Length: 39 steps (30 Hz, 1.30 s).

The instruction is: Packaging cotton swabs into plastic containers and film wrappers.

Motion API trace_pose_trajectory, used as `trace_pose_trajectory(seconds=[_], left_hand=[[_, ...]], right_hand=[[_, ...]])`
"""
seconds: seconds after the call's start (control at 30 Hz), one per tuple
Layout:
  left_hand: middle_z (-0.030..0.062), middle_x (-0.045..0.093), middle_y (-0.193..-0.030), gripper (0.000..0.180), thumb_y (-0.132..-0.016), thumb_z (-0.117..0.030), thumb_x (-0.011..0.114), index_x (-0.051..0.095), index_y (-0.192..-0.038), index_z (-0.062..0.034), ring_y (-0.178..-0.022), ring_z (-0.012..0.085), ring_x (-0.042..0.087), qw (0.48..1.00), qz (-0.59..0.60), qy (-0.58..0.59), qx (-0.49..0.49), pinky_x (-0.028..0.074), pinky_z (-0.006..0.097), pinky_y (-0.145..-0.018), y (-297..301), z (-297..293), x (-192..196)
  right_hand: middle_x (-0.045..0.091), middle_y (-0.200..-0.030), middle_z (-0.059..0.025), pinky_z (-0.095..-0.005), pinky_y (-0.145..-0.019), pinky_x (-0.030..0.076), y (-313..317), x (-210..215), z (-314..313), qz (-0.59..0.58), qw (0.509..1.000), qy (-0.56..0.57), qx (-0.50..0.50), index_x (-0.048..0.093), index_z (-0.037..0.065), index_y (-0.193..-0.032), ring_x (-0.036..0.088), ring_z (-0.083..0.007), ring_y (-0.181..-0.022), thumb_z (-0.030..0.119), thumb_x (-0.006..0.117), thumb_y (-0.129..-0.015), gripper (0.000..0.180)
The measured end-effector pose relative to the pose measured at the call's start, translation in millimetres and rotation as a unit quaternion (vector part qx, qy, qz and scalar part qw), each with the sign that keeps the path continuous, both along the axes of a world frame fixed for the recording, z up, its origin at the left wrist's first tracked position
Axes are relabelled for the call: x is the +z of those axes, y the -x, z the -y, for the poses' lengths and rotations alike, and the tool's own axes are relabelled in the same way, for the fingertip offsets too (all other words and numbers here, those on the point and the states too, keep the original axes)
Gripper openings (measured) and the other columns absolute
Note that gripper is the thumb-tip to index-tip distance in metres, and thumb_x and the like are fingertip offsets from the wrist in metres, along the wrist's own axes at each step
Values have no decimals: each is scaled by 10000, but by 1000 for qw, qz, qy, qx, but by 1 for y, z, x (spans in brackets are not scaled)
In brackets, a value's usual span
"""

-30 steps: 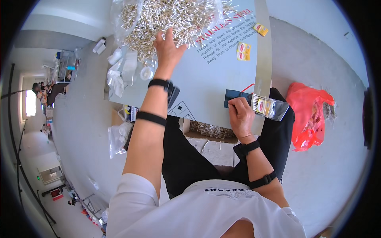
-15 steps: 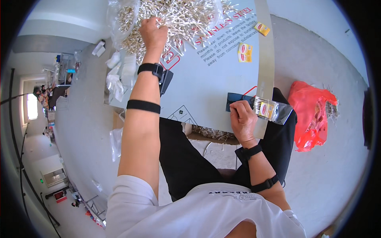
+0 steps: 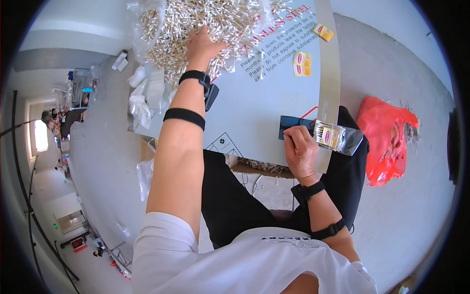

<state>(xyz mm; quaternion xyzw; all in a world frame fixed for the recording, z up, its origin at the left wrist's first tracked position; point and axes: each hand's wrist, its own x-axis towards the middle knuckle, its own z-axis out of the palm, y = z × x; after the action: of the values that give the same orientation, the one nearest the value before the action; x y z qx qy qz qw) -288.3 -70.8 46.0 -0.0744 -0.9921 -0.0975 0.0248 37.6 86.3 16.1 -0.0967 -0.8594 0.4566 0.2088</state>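
item: heap of thin white-tipped cotton swabs [image 3: 215, 19] spilling from a clear plastic bag, lying at the far edge of the pale grey sheet-metal counter [image 3: 254, 103]; swabs lie crosswise with no common long axis. left hand [image 3: 203, 46]: arm stretched far forward, palm down on the near edge of the heap, fingers curled into the swabs as if gathering a bunch; how tightly it closes cannot be told, since the fingertips are buried. the heap lies straight ahead of this hand and well apart from the other, so the left is much the nearer. right hand [image 3: 299, 147]: at the near right edge of the counter, clenched on a small clear packet of swabs with a yellow-and-red label [image 3: 330, 136], its long axis running left to right, over a dark flat sleeve [image 3: 293, 126]. also present: small yellow label slips [image 3: 302, 63] on the counter; red plastic bag [image 3: 387, 139] on the floor to the right.
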Motion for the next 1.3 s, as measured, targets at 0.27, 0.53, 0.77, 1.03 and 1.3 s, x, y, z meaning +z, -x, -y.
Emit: trace_pose_trajectory(seconds=[0.27,0.53,0.77,1.03,1.3], left_hand=[[227,652,-819,300,-633,-208,741,638,-843,-20,-788,406,628,983,-118,-143,-10,503,436,-737,15,12,33],[214,658,-1026,464,-807,-331,692,628,-1106,18,-924,353,633,962,-57,-266,-41,490,393,-824,-20,37,18],[158,657,-925,221,-743,-196,712,653,-872,-26,-854,318,623,964,20,-256,75,491,393,-761,-104,36,0],[80,577,-869,163,-697,-107,739,637,-819,-69,-894,294,537,980,-74,-175,-56,455,394,-784,-179,23,-39],[67,568,-829,129,-708,-14,702,632,-806,-62,-867,270,535,968,-41,-203,-140,460,364,-761,-205,3,-30]], right_hand=[[604,-820,-71,-353,-580,491,0,1,0,-9,1000,-3,7,600,47,-827,622,-270,-676,-3,635,-784,75],[625,-864,-141,-410,-618,500,25,20,-3,67,997,38,1,584,21,-937,627,-344,-725,95,674,-778,198],[639,-919,-191,-451,-659,520,123,23,-37,156,976,-147,-38,584,10,-935,647,-376,-776,255,644,-832,272],[621,-872,-175,-448,-654,526,131,-8,-16,142,966,-216,0,593,46,-885,651,-367,-758,108,504,-858,112],[569,-817,-108,-439,-617,499,89,-13,-15,53,990,-127,38,618,102,-807,611,-328,-703,118,582,-814,40]])
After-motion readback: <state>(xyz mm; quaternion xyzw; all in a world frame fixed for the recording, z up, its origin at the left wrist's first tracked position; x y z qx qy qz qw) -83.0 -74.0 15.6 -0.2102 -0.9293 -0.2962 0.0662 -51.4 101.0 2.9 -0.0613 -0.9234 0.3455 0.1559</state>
